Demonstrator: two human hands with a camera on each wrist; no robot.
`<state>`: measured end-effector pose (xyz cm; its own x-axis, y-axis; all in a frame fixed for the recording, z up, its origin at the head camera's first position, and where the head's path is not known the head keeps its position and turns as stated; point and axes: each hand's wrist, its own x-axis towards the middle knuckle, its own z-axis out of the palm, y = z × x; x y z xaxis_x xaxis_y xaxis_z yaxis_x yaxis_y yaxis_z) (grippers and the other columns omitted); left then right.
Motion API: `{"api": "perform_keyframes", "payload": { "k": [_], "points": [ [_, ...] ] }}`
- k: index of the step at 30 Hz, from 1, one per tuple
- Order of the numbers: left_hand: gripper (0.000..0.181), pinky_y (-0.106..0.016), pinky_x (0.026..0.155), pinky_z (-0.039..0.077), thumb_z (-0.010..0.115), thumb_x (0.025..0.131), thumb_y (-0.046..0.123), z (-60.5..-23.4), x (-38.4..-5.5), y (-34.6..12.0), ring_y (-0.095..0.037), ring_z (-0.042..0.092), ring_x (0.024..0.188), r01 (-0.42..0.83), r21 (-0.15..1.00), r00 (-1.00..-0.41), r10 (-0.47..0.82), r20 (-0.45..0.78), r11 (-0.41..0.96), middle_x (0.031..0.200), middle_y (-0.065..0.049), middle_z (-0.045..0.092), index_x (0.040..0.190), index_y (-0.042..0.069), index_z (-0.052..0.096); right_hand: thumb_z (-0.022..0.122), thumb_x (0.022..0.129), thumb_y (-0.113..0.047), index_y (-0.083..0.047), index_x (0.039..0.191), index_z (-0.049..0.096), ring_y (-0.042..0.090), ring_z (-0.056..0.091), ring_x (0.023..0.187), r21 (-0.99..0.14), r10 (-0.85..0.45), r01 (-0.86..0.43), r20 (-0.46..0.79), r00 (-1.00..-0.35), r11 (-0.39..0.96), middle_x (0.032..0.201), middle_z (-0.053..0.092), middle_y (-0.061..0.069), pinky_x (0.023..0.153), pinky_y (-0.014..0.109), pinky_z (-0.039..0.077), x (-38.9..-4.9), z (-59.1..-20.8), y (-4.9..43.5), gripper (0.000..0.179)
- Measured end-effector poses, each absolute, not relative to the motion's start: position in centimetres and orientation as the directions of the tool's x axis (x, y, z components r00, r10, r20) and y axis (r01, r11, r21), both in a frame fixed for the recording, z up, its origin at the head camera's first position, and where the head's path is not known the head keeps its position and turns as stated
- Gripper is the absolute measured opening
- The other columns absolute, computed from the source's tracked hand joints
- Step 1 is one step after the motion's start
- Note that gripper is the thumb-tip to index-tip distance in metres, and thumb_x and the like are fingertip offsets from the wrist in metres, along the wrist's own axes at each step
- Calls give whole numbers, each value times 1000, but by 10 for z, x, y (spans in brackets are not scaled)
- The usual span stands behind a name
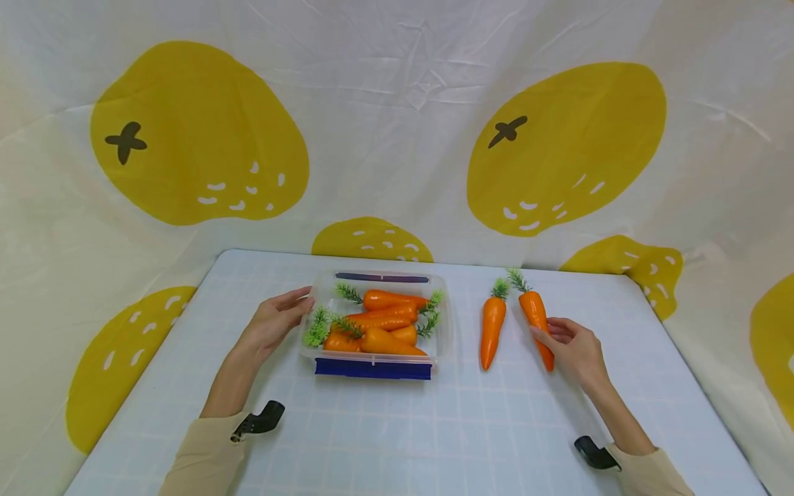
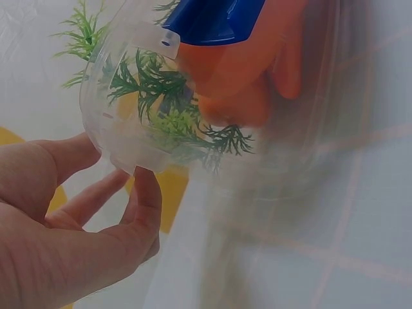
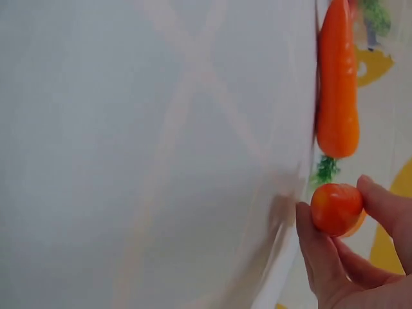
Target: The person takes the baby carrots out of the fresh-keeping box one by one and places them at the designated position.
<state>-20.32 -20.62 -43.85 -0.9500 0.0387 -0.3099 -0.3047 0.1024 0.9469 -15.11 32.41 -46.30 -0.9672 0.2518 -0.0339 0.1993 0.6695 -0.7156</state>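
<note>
Far left: white cloth point(image 1: 37, 275) printed with big yellow shapes, hanging beyond the edge of the pale checked desk point(image 1: 149, 420). Next, my beige left sleeve point(image 1: 201, 455), a small black device point(image 1: 268, 417) at its cuff. My left hand point(image 1: 273, 324) is at the left end of a clear plastic box point(image 1: 443, 337), thumb and fingertips lightly pinching the rim. Box sits upright and lidless, a blue latch point(image 1: 372, 368) along its near side. Inside, several orange carrots point(image 1: 397, 300) lie piled crosswise, green tops towards both ends. Right of the box, apart from it, one loose carrot point(image 1: 493, 327) lies on the desk, leaves away from me, tip towards me. Just beside it, at a slant, the held carrot point(image 1: 532, 306): my right hand point(image 1: 579, 351) grasps its lower half between thumb and fingers, leaves pointing away. Whether it touches the desk, I cannot tell. Last, a second black device point(image 1: 592, 452) and my right sleeve point(image 1: 651, 474).
</note>
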Motion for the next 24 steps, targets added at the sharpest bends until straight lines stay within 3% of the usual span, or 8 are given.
{"api": "perform_keyframes", "payload": {
  "k": [5,10,14,18,24],
  "points": [
    [59,-14,92,49,64,104,29,-437,-203,-206,-16,55,126,-302,947,-950,43,-308,106,155,-18,47,156,8,45,76,92,-47,8,130,62,39,67,104,-684,246,209,-44,-968,699,116,70,26,72,16,54,-148,-464,323,68],
    [58,-20,100,48,64,104,29,-437,-203,-207,-13,55,123,-314,942,-946,41,-321,113,155,-17,47,156,9,45,78,92,-45,9,123,65,37,68,97,-652,216,178,-23,-976,737,108,71,25,75,29,57,-149,-463,320,64],
    [58,-23,103,48,63,104,29,-437,-202,-207,-13,55,124,-312,942,-947,37,-319,120,155,-17,47,156,9,45,79,91,-43,10,120,65,29,69,83,-655,191,174,-45,-980,735,104,72,24,65,27,56,-149,-464,316,62],
    [56,-17,96,50,63,105,26,-438,-203,-207,-12,57,121,-300,948,-951,38,-305,108,154,-18,48,155,7,46,79,92,-42,11,124,61,22,67,69,-691,179,196,-97,-979,696,108,69,27,57,27,58,-149,-465,314,65],
    [56,-14,89,51,63,104,24,-440,-203,-207,-9,59,116,-280,956,-957,50,-285,85,154,-20,48,154,5,47,79,91,-45,10,127,59,20,68,67,-690,171,198,-108,-979,696,112,67,27,58,27,58,-148,-464,313,68]
  ]
}}
